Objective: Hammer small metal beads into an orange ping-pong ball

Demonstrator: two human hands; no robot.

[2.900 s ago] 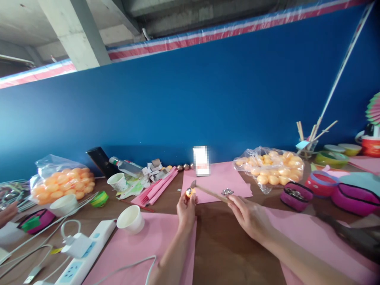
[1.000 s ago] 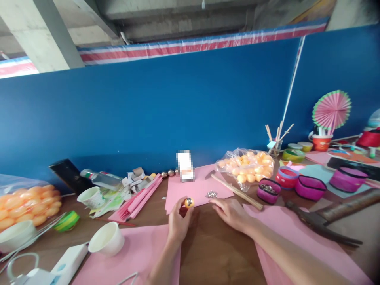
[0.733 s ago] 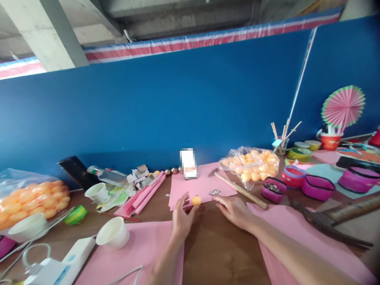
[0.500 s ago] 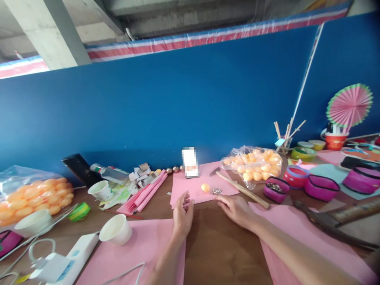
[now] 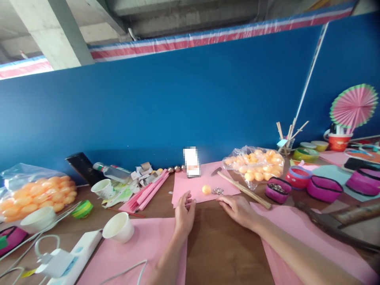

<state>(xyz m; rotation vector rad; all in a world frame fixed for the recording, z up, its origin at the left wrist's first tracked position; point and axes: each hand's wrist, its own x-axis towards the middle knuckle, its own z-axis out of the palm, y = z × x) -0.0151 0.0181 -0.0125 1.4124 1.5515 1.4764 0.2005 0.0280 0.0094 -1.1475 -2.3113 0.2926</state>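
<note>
My left hand [image 5: 184,215] rests at the near edge of a pink paper sheet [image 5: 185,184], fingers loosely curved and thumb apart, with nothing in it. My right hand [image 5: 236,210] lies palm down on the brown table, fingers stretched out, holding nothing that shows. Just beyond the hands are an orange ball [image 5: 206,190] and a small pile of shiny metal pieces [image 5: 218,191]. A hammer [image 5: 243,188] with a wooden handle lies slanted across the sheet, right of the pile. A phone [image 5: 192,163] with a blurred screen stands at the sheet's back.
A bag of orange balls [image 5: 255,163] sits back right, another bag [image 5: 38,192] at far left. Purple fabric containers [image 5: 324,188] stand right. A white paper cup [image 5: 118,227], a power strip [image 5: 77,257] and folded pink paper [image 5: 148,194] are left. A blue partition [image 5: 184,99] rises behind.
The whole view has shifted slightly, so everything appears a little further right. Both hands keep their places by the pink sheet, and the ball and metal pieces stay put.
</note>
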